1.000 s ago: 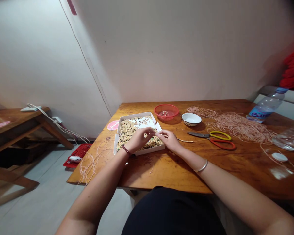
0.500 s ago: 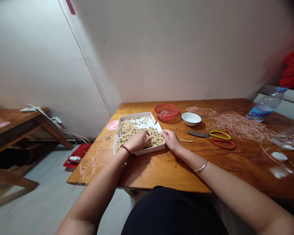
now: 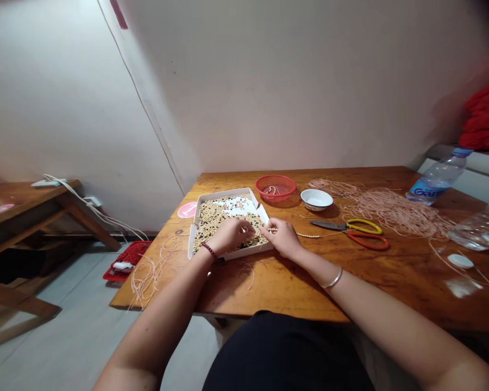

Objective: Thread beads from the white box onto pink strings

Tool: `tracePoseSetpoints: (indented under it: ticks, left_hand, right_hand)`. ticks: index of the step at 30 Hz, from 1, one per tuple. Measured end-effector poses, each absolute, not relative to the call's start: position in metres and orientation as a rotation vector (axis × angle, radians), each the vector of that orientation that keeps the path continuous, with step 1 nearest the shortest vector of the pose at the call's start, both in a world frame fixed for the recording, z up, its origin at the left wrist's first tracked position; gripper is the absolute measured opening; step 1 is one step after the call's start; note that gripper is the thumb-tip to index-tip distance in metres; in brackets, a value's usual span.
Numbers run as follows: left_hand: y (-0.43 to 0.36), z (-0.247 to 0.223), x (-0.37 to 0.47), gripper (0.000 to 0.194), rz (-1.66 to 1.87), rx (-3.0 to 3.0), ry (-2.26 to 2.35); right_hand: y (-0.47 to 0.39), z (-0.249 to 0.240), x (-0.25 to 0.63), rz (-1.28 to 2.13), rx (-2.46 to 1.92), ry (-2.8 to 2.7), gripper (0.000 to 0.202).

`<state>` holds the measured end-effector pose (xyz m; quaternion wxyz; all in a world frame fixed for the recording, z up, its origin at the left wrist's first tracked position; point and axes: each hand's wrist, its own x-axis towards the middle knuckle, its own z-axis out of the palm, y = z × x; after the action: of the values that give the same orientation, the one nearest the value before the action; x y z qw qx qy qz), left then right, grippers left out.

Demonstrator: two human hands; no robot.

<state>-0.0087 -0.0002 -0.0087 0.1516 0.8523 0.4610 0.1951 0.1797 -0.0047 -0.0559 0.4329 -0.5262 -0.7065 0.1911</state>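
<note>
At the far left of the counter point(image 3: 297, 293) we see loops of pink cord point(image 3: 145, 278), and further back a round pink card point(image 3: 186, 210) just beside a shallow white box point(image 3: 248, 252). Small beads point(image 3: 212, 217), mostly tan with some dark ones, cover much of its floor. Over the near part of these beads we find the left hand point(image 3: 231, 235), its fingers curled and the thumb drawn in narrowly; we cannot tell whether a bead sits between the tips. A dark red bracelet point(image 3: 208, 250) circles that wrist.

At the box's right edge we see the right hand point(image 3: 283, 237), thumb and fingers pinched closed on a string of beads point(image 3: 308, 235), which trails out rightward along the counter. Behind this hand stands a red basket point(image 3: 275, 196), then a white bowl point(image 3: 317, 200). Further right we see open scissors point(image 3: 342, 228), a pile of pink cord point(image 3: 385, 209) and a bottle point(image 3: 436, 179).
</note>
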Motion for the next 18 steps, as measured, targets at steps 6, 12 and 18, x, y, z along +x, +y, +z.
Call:
tracePoseSetpoints:
  ticks: [6, 12, 18]
  left_hand:
    - [-0.0025, -0.0036, -0.0064, 0.017, 0.679, 2.412, 1.315]
    - [-0.0018, -0.0048, -0.0066, 0.016, 0.679, 2.413, 1.319]
    - [0.0001, -0.0068, -0.0077, 0.017, 0.727, 2.396, 1.28]
  right_hand:
    - [-0.005, -0.0555, 0.1798, 0.573, -1.255, -1.776, 0.028]
    - [-0.0054, -0.0539, 0.1793, 0.568, -1.272, -1.78, 0.028]
    - [-0.0059, -0.0541, 0.1789, 0.578, -1.245, -1.776, 0.028]
